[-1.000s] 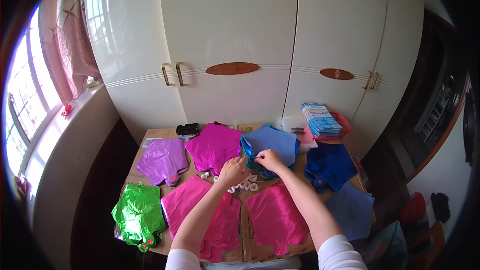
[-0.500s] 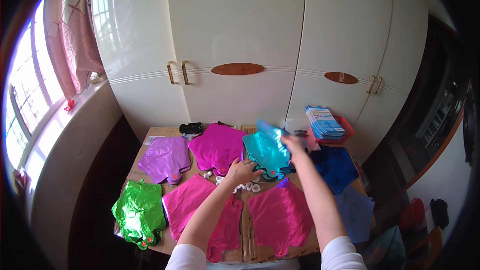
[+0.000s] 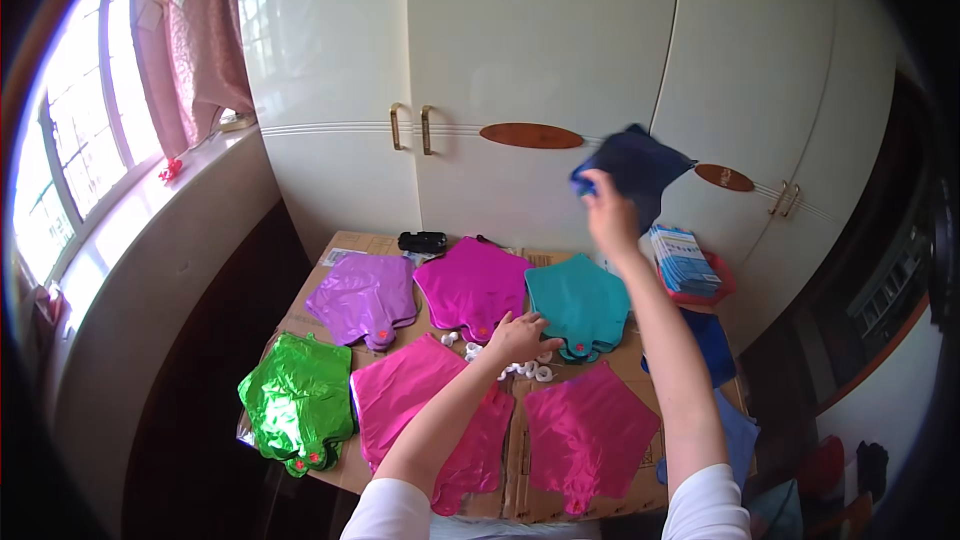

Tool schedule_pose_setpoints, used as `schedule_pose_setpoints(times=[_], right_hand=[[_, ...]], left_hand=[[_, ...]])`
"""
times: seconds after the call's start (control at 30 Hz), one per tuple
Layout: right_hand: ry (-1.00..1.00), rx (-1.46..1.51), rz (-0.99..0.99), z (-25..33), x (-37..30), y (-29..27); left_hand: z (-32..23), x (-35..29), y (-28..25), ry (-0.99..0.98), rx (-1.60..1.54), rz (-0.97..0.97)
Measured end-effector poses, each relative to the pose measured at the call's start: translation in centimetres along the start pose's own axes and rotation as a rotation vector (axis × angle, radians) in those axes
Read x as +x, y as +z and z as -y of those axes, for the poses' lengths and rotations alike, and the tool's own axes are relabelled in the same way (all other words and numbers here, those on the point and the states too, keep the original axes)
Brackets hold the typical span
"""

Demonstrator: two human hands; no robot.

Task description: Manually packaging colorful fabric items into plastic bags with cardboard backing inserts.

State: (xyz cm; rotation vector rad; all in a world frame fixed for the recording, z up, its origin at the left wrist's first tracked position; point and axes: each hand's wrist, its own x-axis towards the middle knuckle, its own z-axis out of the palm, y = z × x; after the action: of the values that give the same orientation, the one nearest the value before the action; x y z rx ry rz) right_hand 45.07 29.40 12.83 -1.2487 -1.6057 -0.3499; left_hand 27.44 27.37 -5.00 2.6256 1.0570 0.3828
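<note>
My right hand (image 3: 612, 218) is raised above the far side of the table, closed on a dark blue flat foil balloon (image 3: 638, 170). Its free end spreads out in front of the cabinet. Low over the table, my left hand (image 3: 518, 338) has its fingers stretched out at the near edge of a teal star-shaped foil balloon (image 3: 578, 298). A magenta foil balloon (image 3: 472, 285) lies just left of the teal one. Small white ribbon rolls (image 3: 530, 371) sit beside my left hand, partly covered by it.
Purple (image 3: 358, 295), green (image 3: 297, 390) and pink (image 3: 590, 430) foil balloons lie flat on cardboard. Blue foil (image 3: 710, 345) lies right, partly behind my forearm. A black object (image 3: 422, 242) and stacked blue booklets (image 3: 685, 260) by a red basket (image 3: 722, 285) stand at the back, before white cabinets.
My right hand has risen from the teal balloon, now carrying the dark blue one up toward the cabinet. My left hand stays near the teal balloon's lower edge. The whole view has shifted a little.
</note>
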Motion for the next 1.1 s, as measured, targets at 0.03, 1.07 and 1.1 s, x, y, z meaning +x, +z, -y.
schedule_pose_setpoints(times=[0.03,1.07,1.1], right_hand=[[-0.127,-0.005,0.026,1.1,-0.7,2.2],[0.448,0.256,0.697,3.5,-15.0,19.0],[0.467,0.269,0.683,3.3,-15.0,18.9]], left_hand=[[0.3,-0.3,-0.2,0.024,-0.032,-0.083],[13.6,-8.8,-3.2,-0.132,-0.034,-0.353],[13.4,-8.6,-3.3,-0.101,-0.039,-0.368]])
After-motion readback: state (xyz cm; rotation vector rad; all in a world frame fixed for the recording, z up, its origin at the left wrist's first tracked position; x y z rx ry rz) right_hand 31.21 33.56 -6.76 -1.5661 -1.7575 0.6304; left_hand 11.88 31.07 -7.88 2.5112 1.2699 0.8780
